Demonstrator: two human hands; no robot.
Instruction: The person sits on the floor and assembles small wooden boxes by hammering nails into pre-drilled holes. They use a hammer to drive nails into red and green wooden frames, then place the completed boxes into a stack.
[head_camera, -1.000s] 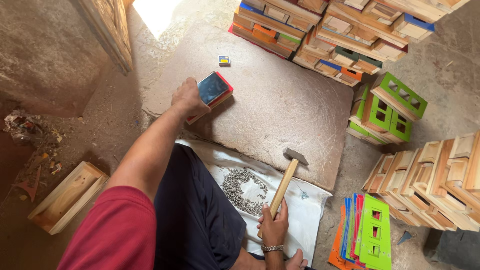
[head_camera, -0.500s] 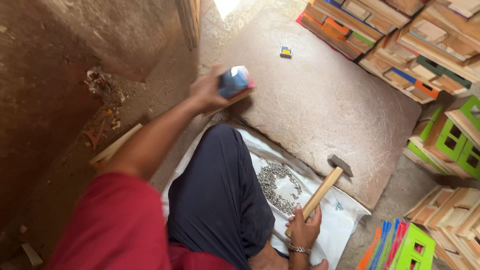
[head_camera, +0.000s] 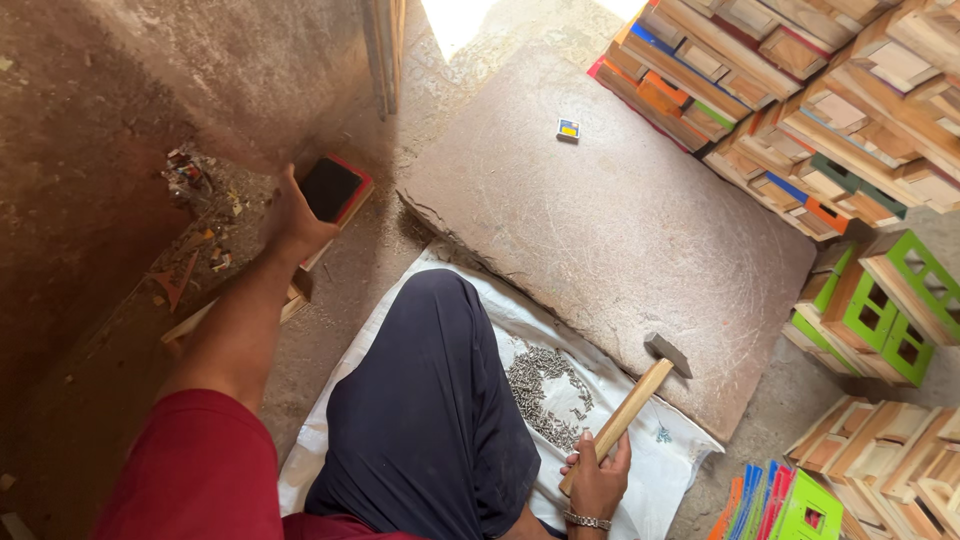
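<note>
Hammer (head_camera: 640, 398) over stone slab (head_camera: 620, 230), dirt floor (head_camera: 90, 180).

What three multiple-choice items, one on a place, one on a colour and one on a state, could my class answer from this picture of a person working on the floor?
1. Where does the pile of small nails lie?
A. on the white sheet
B. on the stone slab
C. inside a wooden frame

2. What colour is the edge of the dark slate in the left hand?
A. green
B. red
C. yellow

3. What is the state of the right hand?
A. open and empty
B. flat on the slab
C. closed around the hammer handle

Answers: 1 A, the nails sit on the sheet beside the leg; 2 B, a red border shows along the slate's side; 3 C, the fingers wrap the wooden handle, the head raised over the slab's edge.
</note>
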